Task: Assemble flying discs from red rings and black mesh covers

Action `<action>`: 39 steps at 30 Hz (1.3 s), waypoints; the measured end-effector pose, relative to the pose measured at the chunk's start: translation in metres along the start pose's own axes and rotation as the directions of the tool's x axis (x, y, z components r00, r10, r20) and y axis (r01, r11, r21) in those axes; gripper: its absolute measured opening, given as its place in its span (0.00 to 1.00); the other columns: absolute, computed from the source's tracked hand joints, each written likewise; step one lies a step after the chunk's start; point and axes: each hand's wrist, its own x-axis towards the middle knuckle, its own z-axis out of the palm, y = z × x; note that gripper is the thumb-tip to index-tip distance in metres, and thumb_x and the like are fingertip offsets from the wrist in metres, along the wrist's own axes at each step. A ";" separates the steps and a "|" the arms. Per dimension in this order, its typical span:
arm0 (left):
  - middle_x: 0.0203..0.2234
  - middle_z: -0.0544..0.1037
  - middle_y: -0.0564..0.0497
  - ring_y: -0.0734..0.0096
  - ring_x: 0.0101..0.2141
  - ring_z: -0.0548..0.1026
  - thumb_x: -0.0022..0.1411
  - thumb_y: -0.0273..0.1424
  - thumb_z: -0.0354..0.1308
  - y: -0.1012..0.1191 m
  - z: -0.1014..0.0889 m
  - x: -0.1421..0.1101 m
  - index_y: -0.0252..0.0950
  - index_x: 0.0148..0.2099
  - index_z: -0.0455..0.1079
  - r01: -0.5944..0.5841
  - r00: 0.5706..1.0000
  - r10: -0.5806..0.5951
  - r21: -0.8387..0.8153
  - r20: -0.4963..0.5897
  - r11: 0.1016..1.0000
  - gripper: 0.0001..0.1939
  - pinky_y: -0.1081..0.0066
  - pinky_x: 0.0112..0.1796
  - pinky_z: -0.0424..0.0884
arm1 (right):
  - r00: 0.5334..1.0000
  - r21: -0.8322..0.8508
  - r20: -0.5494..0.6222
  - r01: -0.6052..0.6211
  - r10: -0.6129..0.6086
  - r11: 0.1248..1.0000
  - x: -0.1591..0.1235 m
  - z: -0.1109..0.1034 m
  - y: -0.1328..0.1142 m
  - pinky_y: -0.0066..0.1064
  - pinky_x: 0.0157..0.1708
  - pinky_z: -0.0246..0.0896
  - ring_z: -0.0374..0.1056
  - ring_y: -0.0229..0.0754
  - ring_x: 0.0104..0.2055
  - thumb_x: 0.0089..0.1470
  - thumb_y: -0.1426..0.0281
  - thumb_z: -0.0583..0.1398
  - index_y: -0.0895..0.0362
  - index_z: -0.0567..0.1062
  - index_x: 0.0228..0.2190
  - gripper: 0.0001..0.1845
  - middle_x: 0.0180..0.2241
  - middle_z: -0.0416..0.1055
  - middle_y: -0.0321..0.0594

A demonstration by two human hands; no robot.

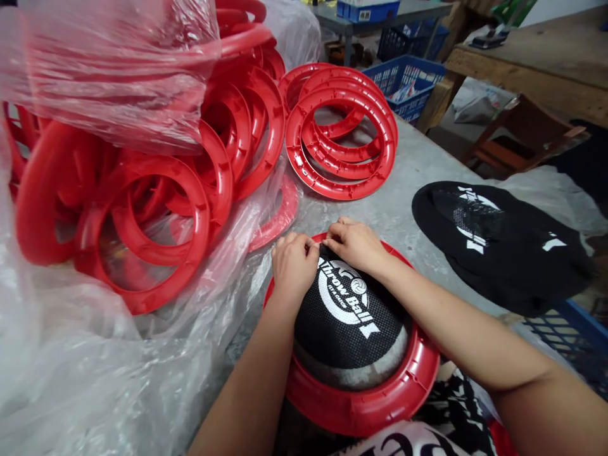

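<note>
A red plastic ring (363, 408) lies in front of me at the table's near edge. Across its opening sits a black mesh fabric piece (327, 329) printed "Throw Ball" in white; a grey gap shows along its near side. My left hand (295, 263) is closed on the fabric's far edge, at the ring's far left rim. Close beside it, my right hand (354, 246) pinches the same edge with bent fingers. The fingertips partly hide where fabric and rim meet.
Loose red rings (161, 237) fill a clear plastic bag (114, 373) on the left. More rings (342, 183) lean together at the back. Black printed fabric pieces (513, 253) are stacked at right, above a blue crate (565, 332). Another blue basket (411, 69) stands beyond the table.
</note>
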 end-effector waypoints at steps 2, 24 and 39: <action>0.39 0.78 0.48 0.57 0.45 0.73 0.66 0.33 0.54 0.000 0.000 0.000 0.40 0.35 0.73 -0.008 1.000 0.008 0.014 -0.001 1.000 0.09 0.60 0.47 0.65 | 1.000 -0.007 -0.003 -0.011 0.011 1.000 0.000 0.000 -0.001 0.32 0.34 0.53 0.69 0.43 0.38 0.64 0.62 0.57 0.53 0.77 0.39 0.11 0.42 0.73 0.41; 0.40 0.79 0.44 0.53 0.45 0.73 0.67 0.32 0.50 0.001 0.002 0.000 0.39 0.36 0.72 -0.033 0.999 0.031 0.096 0.021 0.995 0.10 0.57 0.46 0.65 | 0.999 0.015 -0.029 -0.029 0.029 0.999 0.003 0.004 -0.003 0.33 0.38 0.58 0.70 0.46 0.41 0.64 0.65 0.56 0.55 0.77 0.40 0.11 0.44 0.74 0.45; 0.49 0.80 0.46 0.59 0.49 0.74 0.63 0.27 0.50 0.004 -0.008 0.005 0.39 0.47 0.75 0.054 0.993 -0.043 -0.102 0.108 0.993 0.14 0.62 0.52 0.66 | 0.881 -0.069 0.284 0.412 -0.378 0.909 -0.108 -0.076 -0.012 0.35 0.45 0.59 0.66 0.47 0.44 0.57 0.74 0.60 0.58 0.79 0.37 0.07 0.39 0.73 0.45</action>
